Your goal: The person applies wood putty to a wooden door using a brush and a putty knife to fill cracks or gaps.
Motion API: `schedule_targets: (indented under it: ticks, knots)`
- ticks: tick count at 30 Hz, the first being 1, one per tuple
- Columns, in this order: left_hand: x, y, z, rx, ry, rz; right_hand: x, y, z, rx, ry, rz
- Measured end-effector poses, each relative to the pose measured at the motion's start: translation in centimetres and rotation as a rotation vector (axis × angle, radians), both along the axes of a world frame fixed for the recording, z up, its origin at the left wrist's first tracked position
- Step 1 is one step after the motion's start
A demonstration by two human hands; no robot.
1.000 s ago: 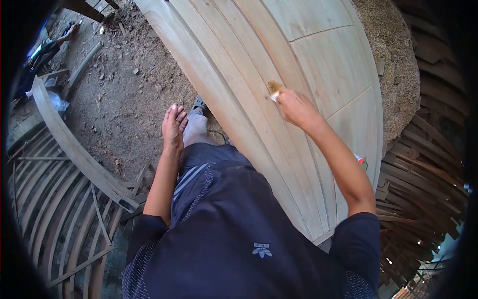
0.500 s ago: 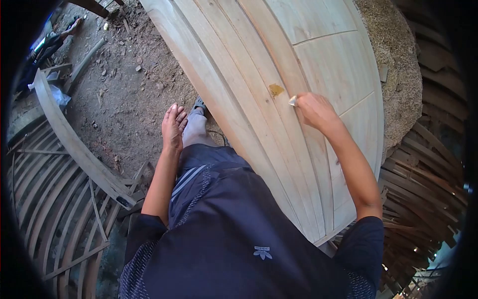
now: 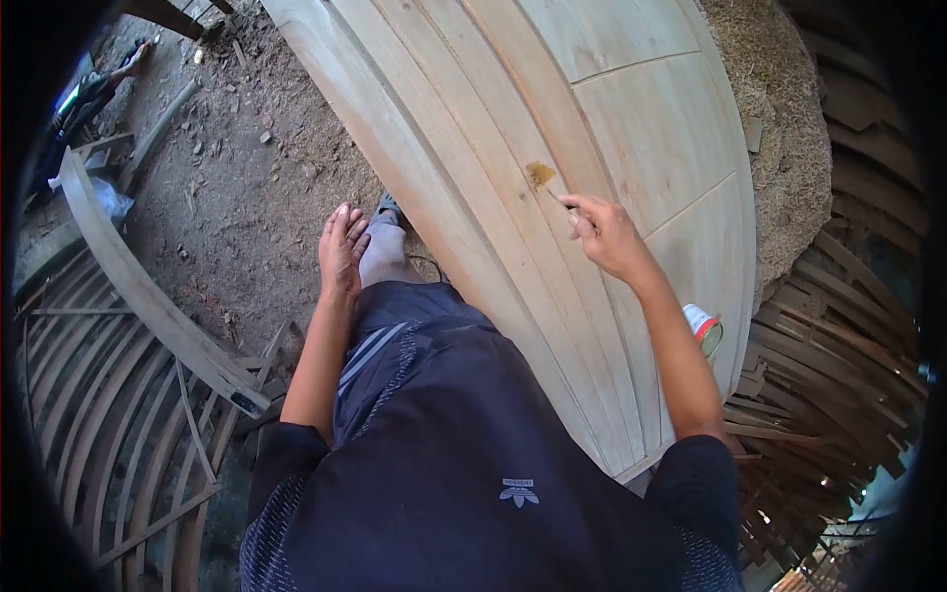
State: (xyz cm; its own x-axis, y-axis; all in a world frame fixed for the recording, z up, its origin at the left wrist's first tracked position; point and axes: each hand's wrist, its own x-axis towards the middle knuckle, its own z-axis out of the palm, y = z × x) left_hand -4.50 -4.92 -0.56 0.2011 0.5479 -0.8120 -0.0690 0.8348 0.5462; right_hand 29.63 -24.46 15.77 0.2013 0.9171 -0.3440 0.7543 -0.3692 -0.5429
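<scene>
A large pale wooden door panel (image 3: 434, 148) with grooves and raised bands lies in front of me. On one band is a yellow-brown smear of paste (image 3: 540, 175). My right hand (image 3: 610, 235) is closed around a thin tool that looks like a small putty knife (image 3: 558, 199); its tip meets the edge of the smear, and its handle is mostly hidden in my fingers. My left hand (image 3: 342, 252) hangs over the ground beside my leg, holding nothing, fingers stretched out and palm turned inward.
An open tin (image 3: 703, 331) with a red and white label stands on the panel, partly behind my right forearm. Curved wooden strips (image 3: 89, 395) are stacked at left, near a long curved beam (image 3: 148, 286). More strips (image 3: 829, 365) lie at right. Another person's leg (image 3: 128, 67) shows at upper left.
My right hand has shifted and turned, bringing the tool's tip to the paste smear. The tin has come into sight behind my forearm. My left hand stays almost still.
</scene>
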Motion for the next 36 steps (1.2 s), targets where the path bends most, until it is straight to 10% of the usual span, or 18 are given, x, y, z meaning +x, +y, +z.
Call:
schedule_targets:
  ticks: [2,5,33,36]
  knots:
    - [-0.2,0.2,-0.1,0.0,0.004,-0.001,-1.5,-1.6,-2.6,-0.016,0.316,-0.542]
    - [-0.3,0.3,0.1,0.004,0.013,-0.011,-3.6,-4.3,-6.3,0.095,0.272,-0.624]
    - [0.6,0.0,-0.2,0.007,0.003,-0.036,-5.8,-2.7,-10.3,0.292,-0.037,-0.691]
    - [0.5,0.0,-0.3,-0.004,0.006,-0.029,-5.6,-2.6,-9.2,0.16,0.225,-0.833]
